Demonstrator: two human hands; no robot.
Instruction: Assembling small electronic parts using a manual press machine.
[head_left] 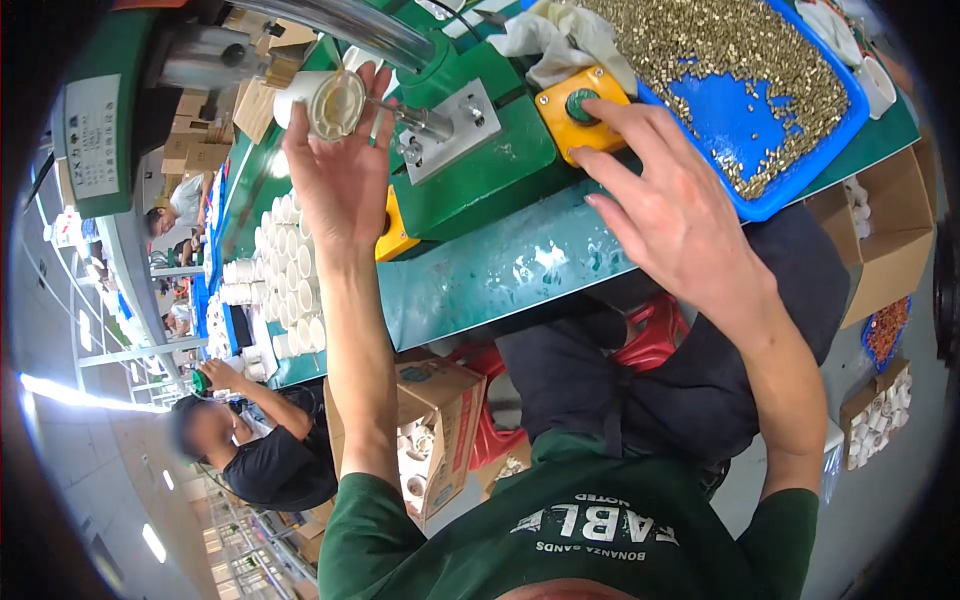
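Observation:
My left hand (338, 190) is closed round a white round plastic fitting (338, 106), its cream-coloured hollow end facing up. The fitting is beside a metal pin (428, 122) that stands out from the steel plate (458, 132) on a green press base (480, 190). My right hand (680, 205) holds nothing, its fingers apart. Its index fingertip rests on the green push button (581, 105) of a yellow control box (560, 118), and another fingertip touches the box's near edge.
A blue tray (765, 205) of small brass pieces stands at the right. White cups (290, 265) crowd the bench on the left. Below it are an open carton (450, 400) of white parts and a red stool (640, 345). A co-worker (275, 460) is at the lower left.

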